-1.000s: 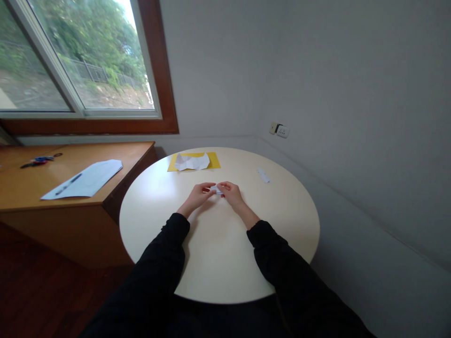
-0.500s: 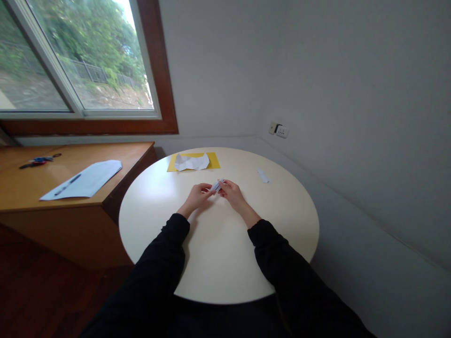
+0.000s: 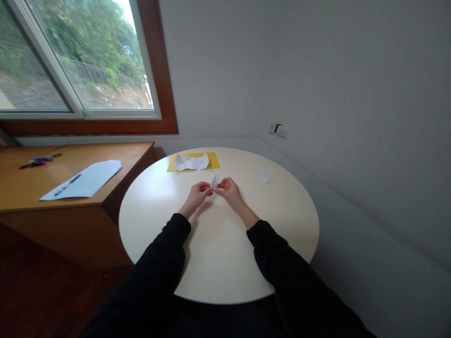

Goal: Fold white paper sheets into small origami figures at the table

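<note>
A small folded piece of white paper (image 3: pixel 214 180) stands upright between my fingertips, just above the round cream table (image 3: pixel 218 263). My left hand (image 3: pixel 198 194) pinches its lower left side and my right hand (image 3: pixel 229 189) pinches its lower right side. Both hands sit close together near the table's middle, and black sleeves cover my forearms. Behind them a crumpled white sheet (image 3: pixel 192 162) lies on a yellow sheet (image 3: pixel 213 160) at the table's far edge.
A small white paper scrap (image 3: pixel 263 176) lies to the right of my hands. Left of the table stands a wooden desk (image 3: pixel 52 188) with a white paper and pen (image 3: pixel 82 180) and scissors (image 3: pixel 37 161). Walls enclose the table behind and on the right.
The folded paper lay flat and low between my fingers; it has been turned up and now stands on end. My hands stayed in nearly the same spot.
</note>
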`<state>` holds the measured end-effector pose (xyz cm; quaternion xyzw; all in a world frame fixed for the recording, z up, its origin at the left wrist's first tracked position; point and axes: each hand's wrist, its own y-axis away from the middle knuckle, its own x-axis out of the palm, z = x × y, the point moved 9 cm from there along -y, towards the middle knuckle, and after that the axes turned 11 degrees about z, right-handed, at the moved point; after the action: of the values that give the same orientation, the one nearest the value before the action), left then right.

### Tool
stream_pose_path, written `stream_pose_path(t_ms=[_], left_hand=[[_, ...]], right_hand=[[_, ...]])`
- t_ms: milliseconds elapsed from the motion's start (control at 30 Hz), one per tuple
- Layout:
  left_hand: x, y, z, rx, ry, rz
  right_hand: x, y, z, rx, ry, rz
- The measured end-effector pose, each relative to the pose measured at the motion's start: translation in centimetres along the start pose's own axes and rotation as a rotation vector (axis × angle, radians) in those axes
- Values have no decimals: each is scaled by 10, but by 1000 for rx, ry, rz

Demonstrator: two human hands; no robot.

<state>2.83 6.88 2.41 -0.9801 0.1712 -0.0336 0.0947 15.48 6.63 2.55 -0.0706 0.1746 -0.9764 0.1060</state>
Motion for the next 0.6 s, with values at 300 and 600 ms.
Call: stream_pose_path(t_ms=[300,600], left_hand=[[3,0,1,-6,28,27],[5,2,3,-40,85,41]], right_hand=[[-2,0,5,-12,29,-46],[1,2,6,13,12,-7]])
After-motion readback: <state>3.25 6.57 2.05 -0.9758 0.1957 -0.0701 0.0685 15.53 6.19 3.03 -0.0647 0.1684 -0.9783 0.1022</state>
